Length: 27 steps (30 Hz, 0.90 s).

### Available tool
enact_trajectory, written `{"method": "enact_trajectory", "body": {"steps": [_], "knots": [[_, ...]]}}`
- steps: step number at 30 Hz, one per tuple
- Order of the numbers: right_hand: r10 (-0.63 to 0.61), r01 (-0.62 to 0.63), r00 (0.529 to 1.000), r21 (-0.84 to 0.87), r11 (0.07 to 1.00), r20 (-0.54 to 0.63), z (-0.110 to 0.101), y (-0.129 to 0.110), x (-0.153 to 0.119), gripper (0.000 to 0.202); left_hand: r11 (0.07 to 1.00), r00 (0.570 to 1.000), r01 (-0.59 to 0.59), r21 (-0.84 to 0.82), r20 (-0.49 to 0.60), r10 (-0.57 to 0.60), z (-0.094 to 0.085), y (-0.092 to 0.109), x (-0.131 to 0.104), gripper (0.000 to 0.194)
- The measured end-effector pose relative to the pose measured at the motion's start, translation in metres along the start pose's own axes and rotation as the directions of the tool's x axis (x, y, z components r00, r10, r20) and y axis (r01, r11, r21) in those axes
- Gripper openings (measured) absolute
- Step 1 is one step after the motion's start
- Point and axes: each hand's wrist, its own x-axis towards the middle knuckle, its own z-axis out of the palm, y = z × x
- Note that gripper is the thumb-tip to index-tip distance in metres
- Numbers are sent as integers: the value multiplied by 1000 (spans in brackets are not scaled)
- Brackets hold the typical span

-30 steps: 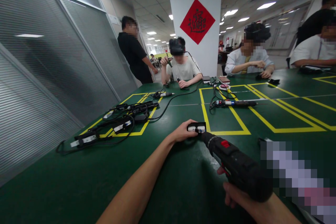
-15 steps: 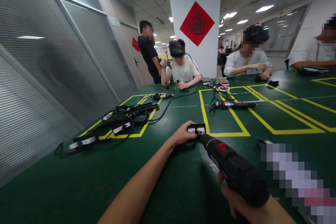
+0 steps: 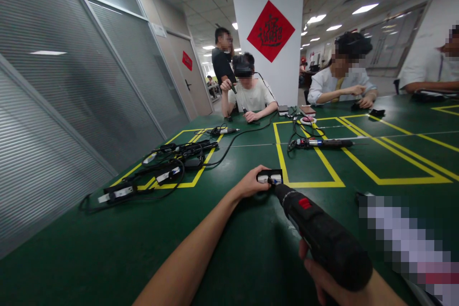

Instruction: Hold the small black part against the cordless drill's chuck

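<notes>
My right hand point(image 3: 324, 272) is wrapped round the grip of a black cordless drill point(image 3: 322, 234) with a red switch on top. Its chuck points away from me, and the tip reaches the near side of a small black box-like part with white pieces inside point(image 3: 264, 179). That part rests on the green table, pinched at its left side by my left hand point(image 3: 251, 183). Whether the bit touches a screw cannot be made out. The drill body hides most of my right fingers.
Black power adapters and cables point(image 3: 186, 155) lie tangled at the left. A corded electric screwdriver point(image 3: 319, 143) lies beyond the part, inside yellow tape lines point(image 3: 315, 184). Another screwdriver point(image 3: 227, 131) is farther left. Co-workers sit across the table point(image 3: 215, 229). A blurred-out object point(image 3: 405, 239) is at the right.
My hands, the drill and the black part keep nearly the same pose. The view has shifted slightly. The person standing at the back has moved to the right.
</notes>
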Motion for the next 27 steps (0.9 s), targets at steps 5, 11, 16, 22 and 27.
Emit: {"method": "enact_trajectory", "body": {"steps": [5,11,16,22,27], "knots": [[-253,256,962,-9,967,106,-6,13,0,13,1000,1000,1,16,-3,-1,0,0,0,46],[-328,342,933,-82,936,152,-11,20,3,20,1000,1000,8,-21,8,-8,1,3,0,47],[-273,289,951,-106,951,142,-10,29,11,23,999,1000,9,-51,23,-8,-1,4,1,49],[-387,394,916,-62,917,104,-14,26,5,24,995,999,17,-102,41,-13,-1,0,2,51],[-362,383,923,-221,897,130,-13,29,7,25,994,999,0,-111,41,4,-2,-2,1,49]]}}
